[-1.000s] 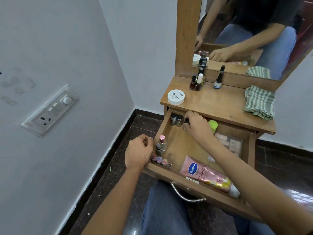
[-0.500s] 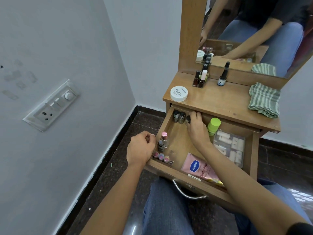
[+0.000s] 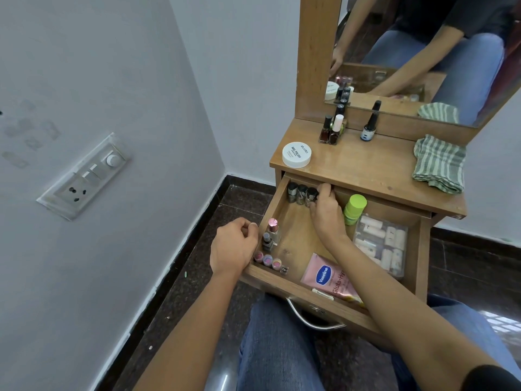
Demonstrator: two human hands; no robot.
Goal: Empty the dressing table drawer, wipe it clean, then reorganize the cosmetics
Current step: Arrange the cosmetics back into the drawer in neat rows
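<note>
"Vaseline" and "Gluta-Hy" on pink tube (image 3: 329,280) in drawer, "NAIL POLISH" on white round tub (image 3: 296,154) on tabletop

Soft, even daylight, faint shadows, sharp centre, wide-angle bending at the edges, floor glare lower right.

vaseline tube (image 3: 324,275) half under forearm (image 3: 380,294), mirror (image 3: 423,52) cut off at top

We have one wide-angle view, worn on the person's head, facing forward and steeply down from close above the open drawer (image 3: 422,258), taking in the dressing table top (image 3: 366,165) and mirror (image 3: 423,52) just ahead and the wall (image 3: 98,108) at left.
</note>
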